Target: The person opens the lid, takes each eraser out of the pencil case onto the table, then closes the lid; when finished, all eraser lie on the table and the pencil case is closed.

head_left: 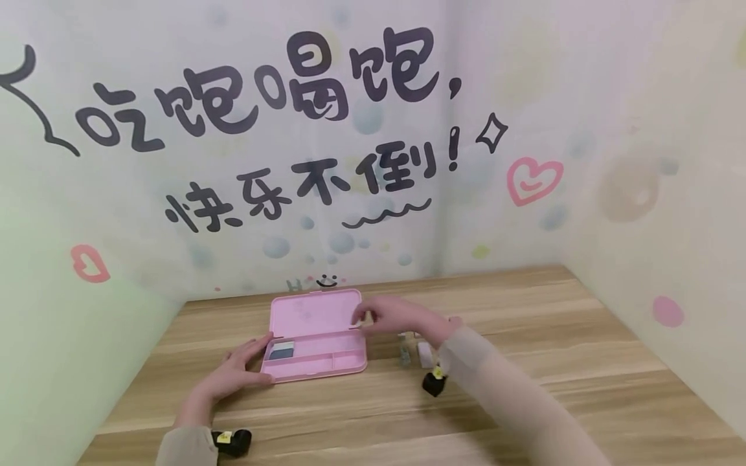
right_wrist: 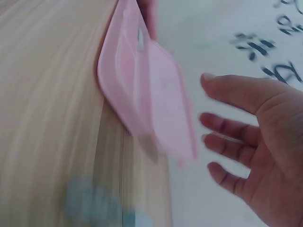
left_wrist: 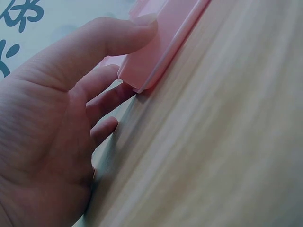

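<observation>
A pink pencil case (head_left: 350, 358) lies on the table with its lid (head_left: 315, 314) raised at the back. My left hand (head_left: 233, 373) holds the case's left end, thumb over the front wall and fingers round the side, as the left wrist view shows. In the case's back left compartment rests a white and blue-grey eraser (head_left: 282, 351). My right hand (head_left: 396, 315) hovers beside the lid's right edge with loosely bent, spread fingers. In the right wrist view a gap separates these fingers (right_wrist: 227, 127) from the lid.
Right of the case, partly behind my right forearm, are a small grey-green item (head_left: 405, 353) and a pale pink block (head_left: 425, 355). The wooden table (head_left: 326, 421) meets a wall with black lettering behind. Black cameras (head_left: 434, 383) sit on both wrists.
</observation>
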`<state>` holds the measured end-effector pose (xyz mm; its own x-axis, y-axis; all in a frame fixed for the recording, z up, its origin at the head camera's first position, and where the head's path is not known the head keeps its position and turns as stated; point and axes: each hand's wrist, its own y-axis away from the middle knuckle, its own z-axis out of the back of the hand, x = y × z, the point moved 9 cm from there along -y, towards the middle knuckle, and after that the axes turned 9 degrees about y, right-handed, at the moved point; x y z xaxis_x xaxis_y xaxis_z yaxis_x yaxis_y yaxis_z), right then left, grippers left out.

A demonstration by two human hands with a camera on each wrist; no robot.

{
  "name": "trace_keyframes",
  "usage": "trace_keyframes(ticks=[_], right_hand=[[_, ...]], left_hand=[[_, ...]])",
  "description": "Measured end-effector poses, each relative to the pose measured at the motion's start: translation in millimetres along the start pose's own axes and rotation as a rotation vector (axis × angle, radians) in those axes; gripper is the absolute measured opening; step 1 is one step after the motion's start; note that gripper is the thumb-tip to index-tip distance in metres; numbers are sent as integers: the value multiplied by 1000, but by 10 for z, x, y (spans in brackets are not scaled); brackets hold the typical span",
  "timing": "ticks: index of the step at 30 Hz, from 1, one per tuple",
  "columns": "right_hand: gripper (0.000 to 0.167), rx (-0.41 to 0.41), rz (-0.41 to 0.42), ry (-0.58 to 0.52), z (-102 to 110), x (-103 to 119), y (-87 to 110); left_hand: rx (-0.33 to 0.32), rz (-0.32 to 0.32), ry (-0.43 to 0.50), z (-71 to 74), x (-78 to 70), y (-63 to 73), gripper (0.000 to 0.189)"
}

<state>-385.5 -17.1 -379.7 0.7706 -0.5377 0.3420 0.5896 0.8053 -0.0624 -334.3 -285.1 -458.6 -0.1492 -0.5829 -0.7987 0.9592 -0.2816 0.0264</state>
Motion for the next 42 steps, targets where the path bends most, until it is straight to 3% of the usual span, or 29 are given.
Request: trace_keyframes(ticks=[8,15,27,35,42], right_hand=[[28,51,124,123,-319,373,-679],[39,59,104,235,-530,428,-999],[53,103,22,328,-738,513,-1239],[58,103,66,456,-824,622,-1358],[56,106,83,498,-875,703,-1412]], left_hand=[[6,11,-12,-72,-14,-63,96],[11,5,-16,-89,-40,-97,95],[0,-10,-9,-56,6,-93,94],[-14,0,-15,-10,65,-76,95],[-22,3,-18,42,82,-27,94]])
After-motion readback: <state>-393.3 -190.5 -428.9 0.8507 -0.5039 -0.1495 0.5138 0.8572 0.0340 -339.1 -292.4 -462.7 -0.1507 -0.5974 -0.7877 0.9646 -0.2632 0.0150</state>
